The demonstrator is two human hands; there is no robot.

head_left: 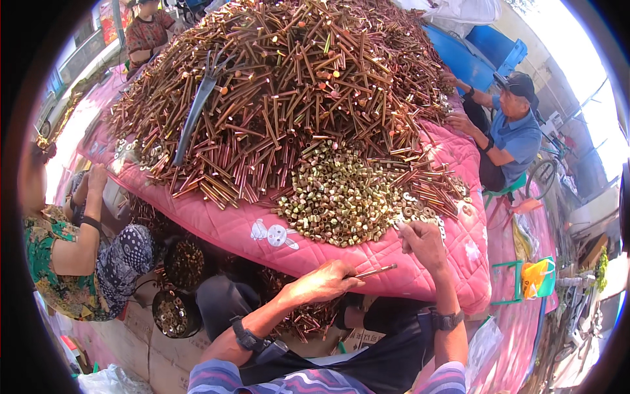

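Observation:
My left hand (pixel 326 281) is closed round one end of a long bolt (pixel 378 270), which sticks out to the right past the table's near edge. My right hand (pixel 423 243) has its fingers pinched together at the right end of a heap of gold-coloured nuts (pixel 338 197), close to some flat washers (pixel 415 211). What lies between those fingertips is too small to make out. Behind the nuts rises a big mound of copper-coloured bolts (pixel 275 98). All of this rests on a pink quilted cover (pixel 315 256).
A dark claw-like hand rake (pixel 193 121) leans on the mound's left. Co-workers sit at the left (pixel 72 243), far left (pixel 147 36) and right (pixel 512 131). Black buckets of metal parts (pixel 176 314) stand below at left. Blue bins (pixel 469 52) are at the back right.

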